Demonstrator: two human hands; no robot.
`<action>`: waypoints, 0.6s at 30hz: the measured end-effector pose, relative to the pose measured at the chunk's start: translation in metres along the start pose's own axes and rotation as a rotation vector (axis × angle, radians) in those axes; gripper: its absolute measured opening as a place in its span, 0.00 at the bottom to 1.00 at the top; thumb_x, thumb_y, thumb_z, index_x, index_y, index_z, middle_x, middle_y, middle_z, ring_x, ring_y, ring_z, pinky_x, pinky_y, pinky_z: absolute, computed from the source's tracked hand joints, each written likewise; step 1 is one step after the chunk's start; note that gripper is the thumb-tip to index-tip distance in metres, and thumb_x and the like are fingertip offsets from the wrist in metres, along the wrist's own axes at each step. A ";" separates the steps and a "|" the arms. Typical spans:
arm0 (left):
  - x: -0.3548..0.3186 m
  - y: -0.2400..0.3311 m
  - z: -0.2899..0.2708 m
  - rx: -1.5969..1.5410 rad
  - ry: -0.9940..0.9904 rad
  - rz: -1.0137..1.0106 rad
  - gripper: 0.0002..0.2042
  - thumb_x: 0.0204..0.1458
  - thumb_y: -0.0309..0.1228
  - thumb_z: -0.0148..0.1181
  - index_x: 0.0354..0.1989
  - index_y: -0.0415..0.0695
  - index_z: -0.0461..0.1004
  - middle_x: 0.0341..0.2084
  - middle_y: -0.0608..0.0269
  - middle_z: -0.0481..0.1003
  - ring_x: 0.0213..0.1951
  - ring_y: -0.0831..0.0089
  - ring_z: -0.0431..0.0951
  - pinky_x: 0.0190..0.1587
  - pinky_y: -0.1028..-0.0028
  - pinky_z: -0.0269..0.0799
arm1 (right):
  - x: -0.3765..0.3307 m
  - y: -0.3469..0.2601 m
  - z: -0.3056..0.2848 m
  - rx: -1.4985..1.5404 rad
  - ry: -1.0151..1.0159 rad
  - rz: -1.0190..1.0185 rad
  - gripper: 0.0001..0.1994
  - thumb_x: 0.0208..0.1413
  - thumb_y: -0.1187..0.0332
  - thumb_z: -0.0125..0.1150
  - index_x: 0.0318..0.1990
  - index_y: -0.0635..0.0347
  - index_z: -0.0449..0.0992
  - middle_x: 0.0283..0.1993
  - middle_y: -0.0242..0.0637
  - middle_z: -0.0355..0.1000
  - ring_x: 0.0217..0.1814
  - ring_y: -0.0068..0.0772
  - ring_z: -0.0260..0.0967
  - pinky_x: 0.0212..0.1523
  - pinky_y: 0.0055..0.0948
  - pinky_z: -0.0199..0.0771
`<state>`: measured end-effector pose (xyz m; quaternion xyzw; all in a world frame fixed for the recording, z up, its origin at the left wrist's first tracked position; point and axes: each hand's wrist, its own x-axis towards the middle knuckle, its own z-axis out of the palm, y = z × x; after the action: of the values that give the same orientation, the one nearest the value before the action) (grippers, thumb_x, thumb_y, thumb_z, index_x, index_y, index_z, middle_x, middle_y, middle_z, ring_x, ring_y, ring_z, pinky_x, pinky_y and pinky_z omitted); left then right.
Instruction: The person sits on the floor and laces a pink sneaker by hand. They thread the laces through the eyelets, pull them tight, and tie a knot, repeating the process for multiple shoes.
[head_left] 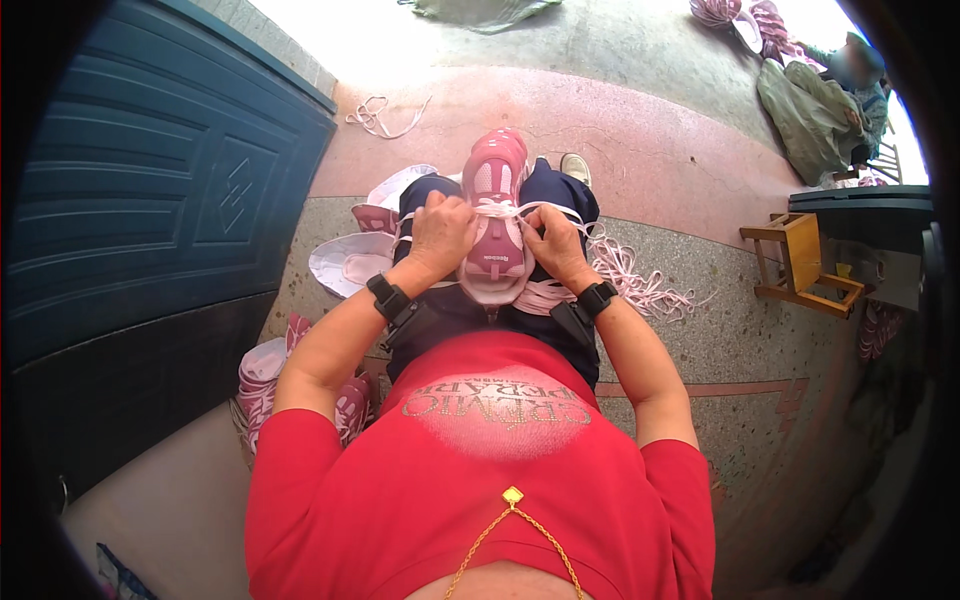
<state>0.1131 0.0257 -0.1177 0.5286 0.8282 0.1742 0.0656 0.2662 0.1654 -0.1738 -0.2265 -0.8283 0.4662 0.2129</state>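
Pink sneaker with white panels, upright on lap, toe pointing away, tongue end toward body. White lace threaded across upper, ends drawn out to both sides, pinched at each side of shoe.

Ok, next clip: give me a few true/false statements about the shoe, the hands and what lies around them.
1. Both hands, left hand and right hand, are on the pink shoe in the lap. True.
2. The lace at the shoe is black. False: it is pale, white or light pink.
3. A heap of loose laces lies on the floor at the person's right. True.
4. The small wooden stool stands at the person's left. False: it stands to the right.
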 end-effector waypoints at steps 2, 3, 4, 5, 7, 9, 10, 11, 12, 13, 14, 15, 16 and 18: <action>0.017 0.006 0.005 -0.061 0.013 0.087 0.08 0.45 0.34 0.62 0.26 0.42 0.77 0.28 0.56 0.77 0.36 0.56 0.73 0.38 0.63 0.70 | 0.001 0.000 0.000 -0.003 0.000 -0.009 0.05 0.45 0.75 0.58 0.26 0.63 0.67 0.26 0.45 0.67 0.30 0.48 0.68 0.31 0.40 0.67; 0.027 0.011 0.005 -0.053 -0.074 0.104 0.08 0.44 0.35 0.62 0.26 0.42 0.77 0.28 0.55 0.76 0.36 0.56 0.73 0.39 0.64 0.70 | 0.001 0.001 -0.001 -0.007 -0.001 -0.031 0.04 0.45 0.75 0.58 0.26 0.63 0.68 0.26 0.45 0.68 0.30 0.48 0.68 0.31 0.41 0.67; 0.036 0.016 0.007 -0.045 -0.162 0.121 0.09 0.44 0.36 0.62 0.27 0.42 0.77 0.27 0.55 0.76 0.36 0.56 0.73 0.39 0.64 0.70 | 0.002 0.000 -0.002 -0.038 -0.006 -0.059 0.04 0.46 0.74 0.58 0.27 0.63 0.69 0.27 0.45 0.68 0.30 0.48 0.68 0.32 0.40 0.67; 0.044 0.020 0.009 0.043 -0.301 0.116 0.11 0.44 0.37 0.62 0.27 0.41 0.76 0.26 0.53 0.75 0.37 0.54 0.74 0.38 0.63 0.70 | 0.002 -0.001 -0.003 -0.068 -0.012 -0.088 0.03 0.46 0.74 0.57 0.28 0.63 0.70 0.27 0.45 0.68 0.30 0.48 0.68 0.32 0.40 0.68; 0.050 0.016 0.014 0.082 -0.210 0.173 0.11 0.46 0.36 0.61 0.25 0.40 0.75 0.24 0.53 0.74 0.36 0.54 0.74 0.38 0.62 0.71 | 0.004 -0.009 -0.006 -0.147 -0.088 -0.142 0.03 0.47 0.73 0.56 0.30 0.61 0.73 0.29 0.43 0.70 0.34 0.44 0.69 0.37 0.39 0.68; 0.054 0.007 0.021 0.024 -0.057 0.196 0.11 0.47 0.34 0.60 0.21 0.40 0.70 0.21 0.50 0.73 0.34 0.52 0.74 0.35 0.61 0.71 | 0.008 -0.005 -0.005 -0.351 -0.158 -0.258 0.04 0.48 0.72 0.54 0.29 0.58 0.74 0.29 0.41 0.71 0.37 0.40 0.69 0.41 0.38 0.66; 0.056 -0.001 0.023 -0.046 -0.070 0.165 0.11 0.47 0.33 0.60 0.21 0.40 0.69 0.21 0.49 0.73 0.33 0.53 0.74 0.35 0.62 0.71 | 0.011 -0.005 -0.003 -0.448 -0.195 -0.324 0.04 0.48 0.71 0.53 0.29 0.57 0.75 0.30 0.39 0.72 0.39 0.39 0.69 0.43 0.37 0.65; 0.058 -0.009 0.025 -0.116 -0.083 0.132 0.10 0.47 0.32 0.60 0.21 0.40 0.68 0.21 0.48 0.73 0.32 0.53 0.74 0.34 0.62 0.70 | 0.013 -0.006 -0.001 -0.597 -0.233 -0.356 0.06 0.48 0.69 0.52 0.28 0.56 0.75 0.30 0.36 0.72 0.42 0.36 0.68 0.45 0.36 0.63; 0.059 -0.009 0.019 -0.187 -0.094 0.103 0.10 0.47 0.31 0.60 0.21 0.40 0.67 0.22 0.48 0.73 0.31 0.53 0.74 0.34 0.63 0.70 | 0.015 -0.010 0.000 -0.684 -0.253 -0.369 0.05 0.47 0.69 0.53 0.29 0.55 0.76 0.31 0.35 0.71 0.42 0.36 0.68 0.44 0.35 0.63; 0.060 -0.010 0.011 -0.375 -0.190 -0.004 0.09 0.46 0.29 0.63 0.23 0.40 0.70 0.22 0.53 0.74 0.27 0.63 0.75 0.31 0.69 0.70 | 0.018 -0.016 -0.001 -0.772 -0.272 -0.382 0.05 0.47 0.69 0.53 0.30 0.55 0.76 0.31 0.35 0.71 0.42 0.35 0.67 0.43 0.35 0.64; 0.061 -0.010 0.007 -0.535 -0.229 -0.123 0.08 0.45 0.28 0.64 0.24 0.40 0.71 0.22 0.56 0.75 0.27 0.67 0.75 0.30 0.72 0.69 | 0.020 -0.020 0.000 -0.859 -0.291 -0.395 0.05 0.46 0.70 0.54 0.30 0.55 0.76 0.32 0.35 0.70 0.42 0.35 0.67 0.42 0.34 0.64; 0.063 -0.009 0.003 -0.697 -0.261 -0.241 0.08 0.45 0.28 0.65 0.25 0.40 0.72 0.22 0.59 0.75 0.26 0.71 0.74 0.30 0.74 0.69 | 0.023 -0.022 0.000 -0.904 -0.222 -0.479 0.05 0.47 0.69 0.53 0.31 0.55 0.75 0.34 0.34 0.69 0.45 0.34 0.65 0.41 0.34 0.63; 0.065 -0.009 0.001 -0.859 -0.292 -0.358 0.08 0.45 0.28 0.66 0.26 0.40 0.73 0.23 0.63 0.75 0.26 0.75 0.74 0.29 0.77 0.68 | 0.022 -0.019 -0.001 -0.830 -0.185 -0.511 0.05 0.46 0.69 0.54 0.31 0.55 0.74 0.33 0.34 0.68 0.45 0.34 0.65 0.41 0.34 0.63; 0.069 -0.007 0.003 -1.041 -0.301 -0.377 0.08 0.44 0.27 0.67 0.29 0.39 0.74 0.23 0.68 0.73 0.26 0.82 0.72 0.29 0.81 0.68 | 0.018 -0.017 -0.007 -0.682 -0.115 -0.569 0.06 0.45 0.70 0.54 0.32 0.56 0.74 0.33 0.35 0.68 0.45 0.33 0.65 0.42 0.34 0.63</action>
<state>0.0783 0.0861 -0.1181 0.2888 0.6948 0.4670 0.4644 0.2523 0.1725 -0.1532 -0.0206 -0.9745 0.1012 0.1994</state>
